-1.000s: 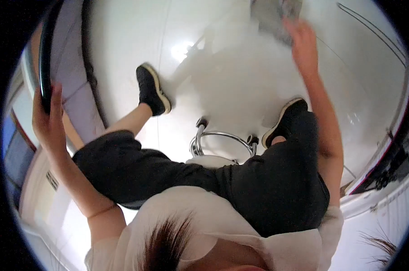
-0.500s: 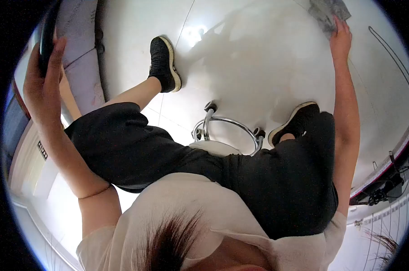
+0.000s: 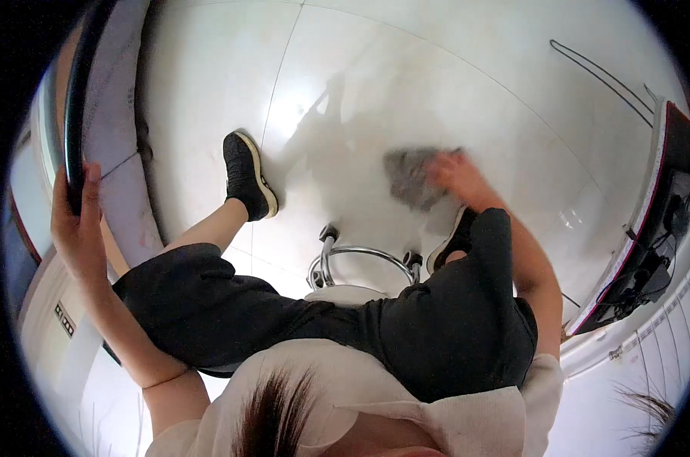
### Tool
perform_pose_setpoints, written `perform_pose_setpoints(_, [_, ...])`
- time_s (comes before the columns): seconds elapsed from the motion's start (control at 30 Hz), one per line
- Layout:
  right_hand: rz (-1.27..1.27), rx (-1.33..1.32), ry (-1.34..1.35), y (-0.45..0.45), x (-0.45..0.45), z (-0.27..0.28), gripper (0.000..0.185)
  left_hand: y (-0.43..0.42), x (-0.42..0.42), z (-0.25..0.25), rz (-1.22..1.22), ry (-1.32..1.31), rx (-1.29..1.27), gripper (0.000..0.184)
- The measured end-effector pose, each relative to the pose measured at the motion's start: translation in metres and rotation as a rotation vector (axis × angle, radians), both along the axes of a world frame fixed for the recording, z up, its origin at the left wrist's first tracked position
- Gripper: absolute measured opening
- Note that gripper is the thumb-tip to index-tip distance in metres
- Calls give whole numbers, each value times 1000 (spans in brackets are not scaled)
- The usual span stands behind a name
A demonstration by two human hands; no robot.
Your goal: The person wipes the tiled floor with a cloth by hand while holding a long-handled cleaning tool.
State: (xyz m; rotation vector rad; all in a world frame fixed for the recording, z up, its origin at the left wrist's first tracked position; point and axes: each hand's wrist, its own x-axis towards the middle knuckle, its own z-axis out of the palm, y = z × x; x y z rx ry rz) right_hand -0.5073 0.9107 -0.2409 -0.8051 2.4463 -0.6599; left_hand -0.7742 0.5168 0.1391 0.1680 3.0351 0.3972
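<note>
My right hand (image 3: 461,180) presses on a crumpled grey cloth (image 3: 415,177) against the pale tiled floor, in front of my right shoe; both hand and cloth are blurred by motion. At the far left, my left hand (image 3: 80,221) is wrapped round the black curved edge (image 3: 75,137) of a piece of furniture, thumb on one side and fingers on the other. Between my feet stands the chrome ring base (image 3: 372,251) of a stool on small casters.
A grey-purple padded piece (image 3: 116,114) runs along the left. My black shoe (image 3: 246,175) rests on the tiles. On the right lie a thin bent wire (image 3: 600,76) and a dark red-edged panel (image 3: 650,228) with cables. A white radiator (image 3: 665,335) is behind it.
My right hand has brought the grey cloth back from the far upper right towards my right foot. My left hand keeps its hold on the black edge. The view has shifted.
</note>
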Motion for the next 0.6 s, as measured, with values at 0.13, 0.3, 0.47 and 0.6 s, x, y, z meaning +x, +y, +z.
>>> perform_pose_setpoints(0.13, [-592,125,280,79,-105,-12,35,14,3,-3,-1,36,-2,22])
perform_pose_setpoints(0.3, [-957,139,585,112,-188,13,51,41,2,3,11,44,-97,20])
perform_pose_setpoints(0.47, [-624,6,379,24,-93,26,43,36,-2,5,74,-37,-72,22])
perform_pose_setpoints(0.6, [-383,93,156,-17,3,-5,41,34,-5,5,63,-47,-46,22])
